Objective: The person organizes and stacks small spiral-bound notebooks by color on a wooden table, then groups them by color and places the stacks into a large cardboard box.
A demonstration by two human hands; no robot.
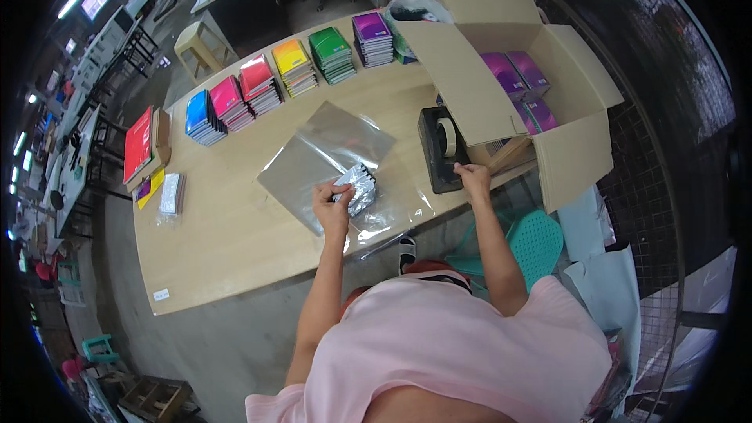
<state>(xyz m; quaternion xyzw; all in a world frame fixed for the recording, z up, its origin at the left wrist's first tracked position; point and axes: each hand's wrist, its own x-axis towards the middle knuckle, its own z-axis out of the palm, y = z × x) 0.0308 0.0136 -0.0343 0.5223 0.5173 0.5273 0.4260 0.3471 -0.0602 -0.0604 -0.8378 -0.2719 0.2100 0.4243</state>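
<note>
My left hand (333,202) grips a small shiny pack (360,190) wrapped in clear plastic, with dark marks along its edge. The pack is over clear plastic sheets (325,141) spread on the table. To the right, my right hand (473,179) has its fingers pinched together at the near end of a black tape dispenser (435,137). A roll of tape (447,138) sits in the dispenser. Whatever the right fingertips pinch is too small to make out.
Notebook stacks in blue (204,118), pink (232,102), red (259,82), yellow (294,65), green (331,55) and purple (373,37) line the table's far edge. An open carton (576,141) with purple packs stands right. A wrapped pack (172,193) lies left. A green stool (534,247) is beside me.
</note>
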